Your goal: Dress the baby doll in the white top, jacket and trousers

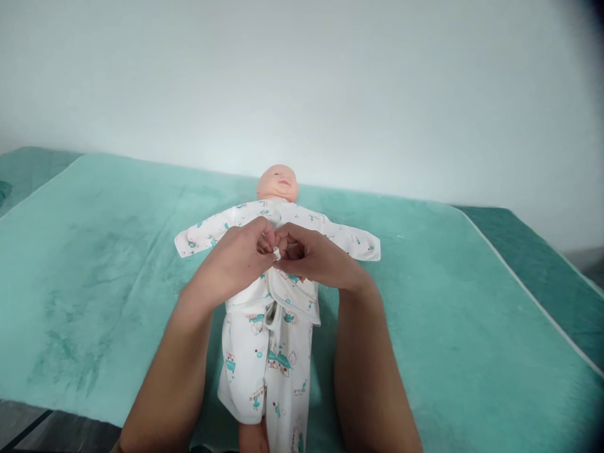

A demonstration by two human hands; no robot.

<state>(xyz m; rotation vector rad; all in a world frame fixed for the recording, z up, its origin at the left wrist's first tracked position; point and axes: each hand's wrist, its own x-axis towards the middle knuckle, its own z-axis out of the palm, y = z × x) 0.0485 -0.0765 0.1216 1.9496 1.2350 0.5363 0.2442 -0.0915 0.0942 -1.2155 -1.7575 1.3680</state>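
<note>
Dressing work on a baby doll, seen by an onlooker from the worker's side. Nearest, printed white trousers (pixel 255 352) lie along the green cover (pixel 425 327), with what looks like the doll's bare leg (pixel 253 436) showing below the shorter trouser leg. Above the waistband, the hem of the matching long-sleeved jacket (pixel 296 294) overlaps the trousers, its bound front edge curving away to one side. Over the chest, the left hand (pixel 238 257) and right hand (pixel 323 257) meet; the fingers of both are drawn together, pinching a small white bit of fabric (pixel 276 253) between their tips. Whether it carries a tie or a snap cannot be told, as the fingers cover it. The step in hand appears to be joining the jacket front; it would go best with both edges lined up and flat, the pinch kept close to the fastening point, and little upward pull, lest the soft cloth bunch. Beyond, the sleeves (pixel 352 239) extend to either side, a good spread for keeping the front square. Farthest, the doll's head (pixel 277 182) lies face up near the pale wall (pixel 302 82).
</note>
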